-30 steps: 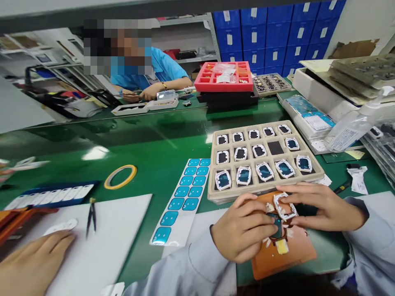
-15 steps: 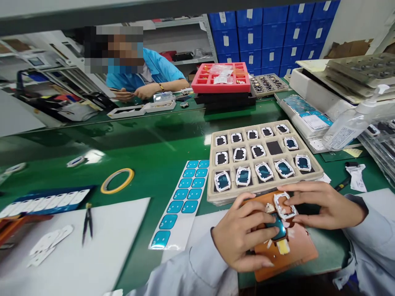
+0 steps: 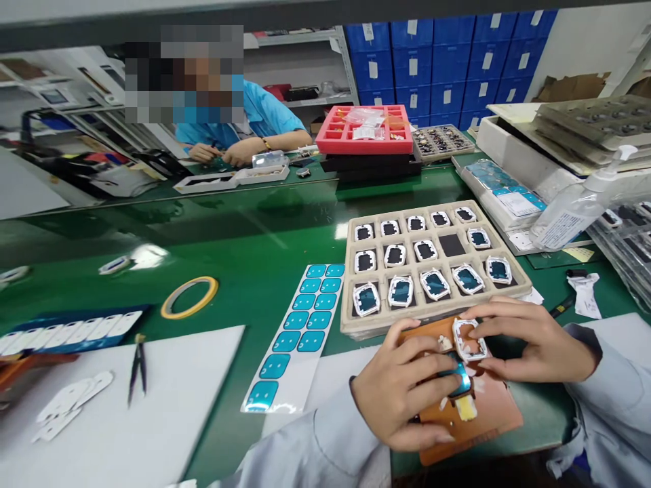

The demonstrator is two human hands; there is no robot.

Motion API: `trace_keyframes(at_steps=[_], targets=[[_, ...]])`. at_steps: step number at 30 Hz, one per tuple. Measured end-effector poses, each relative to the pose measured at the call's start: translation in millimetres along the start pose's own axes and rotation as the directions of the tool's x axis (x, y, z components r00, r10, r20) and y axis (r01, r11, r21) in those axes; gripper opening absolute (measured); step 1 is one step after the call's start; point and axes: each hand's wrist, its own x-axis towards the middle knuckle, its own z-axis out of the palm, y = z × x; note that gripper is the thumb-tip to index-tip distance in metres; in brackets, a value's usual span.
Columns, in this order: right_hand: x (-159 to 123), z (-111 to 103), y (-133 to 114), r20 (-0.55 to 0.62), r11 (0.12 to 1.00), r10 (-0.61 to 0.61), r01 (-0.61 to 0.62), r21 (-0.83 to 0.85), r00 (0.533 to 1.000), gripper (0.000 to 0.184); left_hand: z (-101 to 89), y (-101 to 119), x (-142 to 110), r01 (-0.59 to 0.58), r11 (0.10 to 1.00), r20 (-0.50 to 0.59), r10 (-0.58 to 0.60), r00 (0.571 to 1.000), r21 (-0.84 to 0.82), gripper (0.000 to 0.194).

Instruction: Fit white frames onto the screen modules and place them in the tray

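Note:
On an orange mat (image 3: 491,407), my right hand (image 3: 539,342) grips a white watch-case frame (image 3: 468,340) between thumb and fingers at its right edge. My left hand (image 3: 401,386) lies over the mat's left part, fingers stretched out. Its fingertips rest on a shiny blue rounded piece (image 3: 464,378), partly hidden beneath them, just below the frame. A small yellow pad (image 3: 466,408) and white scraps lie below that piece. Right behind my hands stands a beige tray (image 3: 346,308) of similar white frames, some backed with blue; one compartment holds only a dark pad.
Left of the tray lies a sheet of blue stickers (image 3: 287,342). Farther left are a tape roll (image 3: 190,298), black tweezers (image 3: 137,373) and white cut-outs (image 3: 76,400). A pump bottle (image 3: 580,203) stands right. Across the bench a co-worker sits near a red tray (image 3: 363,144).
My view has shifted slightly. Both hands stay nearly in place, with the frame still in my right hand. The co-worker's hands have moved a little.

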Motion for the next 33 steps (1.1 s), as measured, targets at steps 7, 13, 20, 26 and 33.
trace_keyframes(at_steps=[7, 13, 20, 26, 33], targets=[[1.3, 16.6, -14.8, -0.001, 0.999, -0.023, 0.023, 0.035, 1.0, 0.03, 6.4, 8.5, 1.8, 0.206, 0.977, -0.305, -0.211, 0.929, -0.048, 0.03], [0.1, 23.6, -18.3, -0.019, 0.999, 0.006, -0.006, 0.033, 1.0, 0.027, 4.8, 11.2, 7.1, 0.303, 0.938, -0.2, -0.333, 0.922, -0.167, 0.051], [-4.7, 28.5, -15.0, -0.029, 0.999, -0.002, 0.003, 0.034, 1.0, 0.021, 3.8, 11.5, 5.8, 0.323, 0.925, -0.17, -0.358, 0.918, -0.202, 0.053], [-4.7, 25.4, -13.5, -0.01, 0.999, -0.003, 0.003, 0.037, 1.0, 0.025, 0.7, 12.8, 7.4, 0.342, 0.923, -0.151, -0.368, 0.918, -0.175, 0.056], [-4.0, 21.4, -13.7, -0.018, 0.997, -0.054, 0.053, -0.062, 0.998, 0.034, -2.2, 15.0, 8.4, 0.376, 0.914, -0.12, -0.394, 0.911, -0.15, 0.052]])
